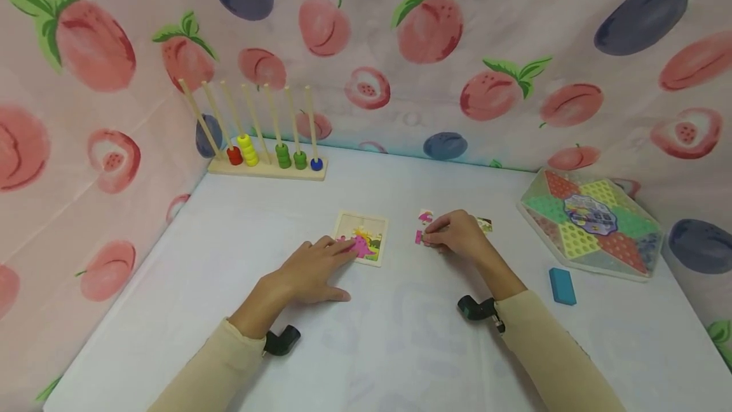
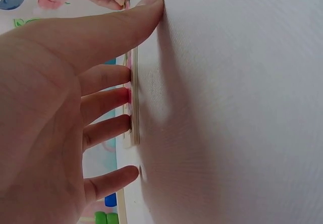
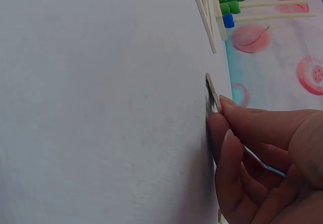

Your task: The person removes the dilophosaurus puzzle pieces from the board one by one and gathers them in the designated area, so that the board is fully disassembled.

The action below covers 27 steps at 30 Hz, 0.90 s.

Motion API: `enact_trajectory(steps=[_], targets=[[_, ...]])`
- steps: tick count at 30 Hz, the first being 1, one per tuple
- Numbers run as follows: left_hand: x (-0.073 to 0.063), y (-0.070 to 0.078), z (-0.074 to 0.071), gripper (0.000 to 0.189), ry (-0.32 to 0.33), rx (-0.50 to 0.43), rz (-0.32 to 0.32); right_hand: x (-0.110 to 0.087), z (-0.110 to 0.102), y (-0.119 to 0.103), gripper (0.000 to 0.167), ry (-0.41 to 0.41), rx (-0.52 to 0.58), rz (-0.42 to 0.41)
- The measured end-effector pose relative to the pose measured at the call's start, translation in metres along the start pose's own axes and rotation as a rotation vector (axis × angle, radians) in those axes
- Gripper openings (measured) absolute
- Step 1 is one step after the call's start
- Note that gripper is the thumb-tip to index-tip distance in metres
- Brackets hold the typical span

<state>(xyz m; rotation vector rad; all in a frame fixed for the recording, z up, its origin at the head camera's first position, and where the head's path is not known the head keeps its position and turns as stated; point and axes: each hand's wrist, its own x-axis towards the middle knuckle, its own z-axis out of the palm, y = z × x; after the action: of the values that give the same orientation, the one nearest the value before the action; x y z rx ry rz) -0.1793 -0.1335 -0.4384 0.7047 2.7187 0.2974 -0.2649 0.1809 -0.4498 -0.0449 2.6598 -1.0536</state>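
A small wooden jigsaw board (image 1: 350, 224) lies mid-table, its lower part filled with a pink dinosaur picture. My left hand (image 1: 313, 271) rests on its lower left with fingers extended; in the left wrist view the fingertips touch the board's edge and the thumb stands apart. To the right, my right hand (image 1: 462, 234) pinches a pink jigsaw piece (image 3: 213, 94) between thumb and fingers, tilted just at the tabletop. Another pink and white piece (image 1: 426, 215) lies just beyond that hand. A green and brown piece (image 1: 485, 225) shows behind it, partly hidden.
A wooden bead stand (image 1: 269, 169) with upright rods and coloured beads stands at the back left. On the right lie a hexagonal Chinese checkers board (image 1: 577, 243) and a blue block (image 1: 563, 286). Fruit-patterned cloth (image 1: 366, 37) walls the table's back and sides.
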Motion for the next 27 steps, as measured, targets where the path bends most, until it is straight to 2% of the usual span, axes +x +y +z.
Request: enact_trajectory(steps=[5,13,27], targets=[[-0.0019,-0.0008,0.004,0.083,0.006,0.003,0.007,-0.0001,0.002,-0.001,0.021,-0.009,-0.05,-0.018],[-0.0014,0.0005,0.0012,0.082,0.013,-0.004,0.017,-0.0028,0.0027,-0.0001,0.015,0.052,-0.195,-0.103],[-0.0019,-0.0003,0.0019,0.082,0.021,0.006,0.022,-0.0054,0.004,-0.0034,0.012,0.07,-0.233,-0.096]])
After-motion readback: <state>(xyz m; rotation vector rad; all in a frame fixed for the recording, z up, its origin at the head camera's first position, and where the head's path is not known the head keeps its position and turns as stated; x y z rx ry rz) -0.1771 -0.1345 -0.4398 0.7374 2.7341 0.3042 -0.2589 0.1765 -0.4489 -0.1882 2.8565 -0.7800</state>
